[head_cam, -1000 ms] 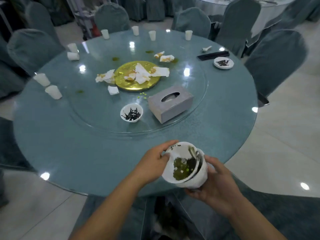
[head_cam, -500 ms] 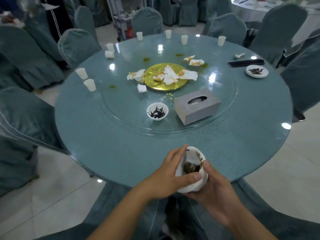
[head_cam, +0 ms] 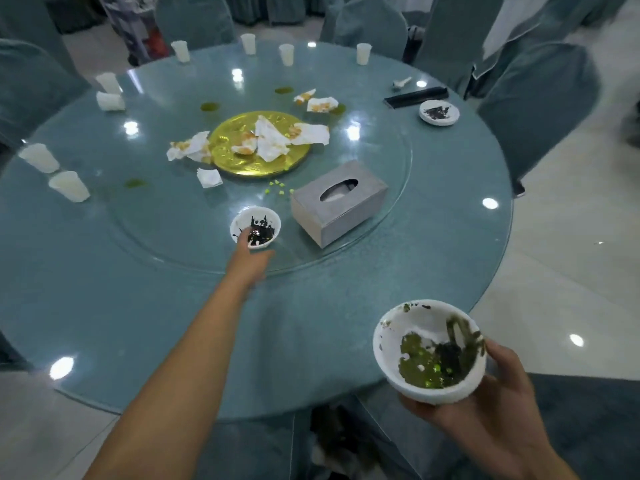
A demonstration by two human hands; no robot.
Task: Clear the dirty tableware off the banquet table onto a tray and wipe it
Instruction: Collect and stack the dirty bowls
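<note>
My left hand [head_cam: 250, 263] reaches across the round glass-topped table [head_cam: 104, 306] to a small white bowl [head_cam: 258, 216] smeared with black residue, at the near edge of the lazy Susan. The thumb lies on the bowl's near rim and the fingers curl under it. Off the table's near right edge, my right hand [head_cam: 485, 420] holds a larger white bowl [head_cam: 412, 337] with green and dark leftovers from below.
A gold plate [head_cam: 239, 161] with soiled napkins [head_cam: 272, 140] sits mid-table, a grey tissue box [head_cam: 337, 209] beside it. Several white cups [head_cam: 69, 185] ring the left and far edges. A dirty saucer [head_cam: 439, 113], a black strip [head_cam: 415, 98] and a spoon [head_cam: 401, 83] lie far right. Covered chairs surround the table.
My left hand let go of the green-stained bowl and stretched forward to the small black-stained bowl. The right hand carried the larger bowl out to the right.
</note>
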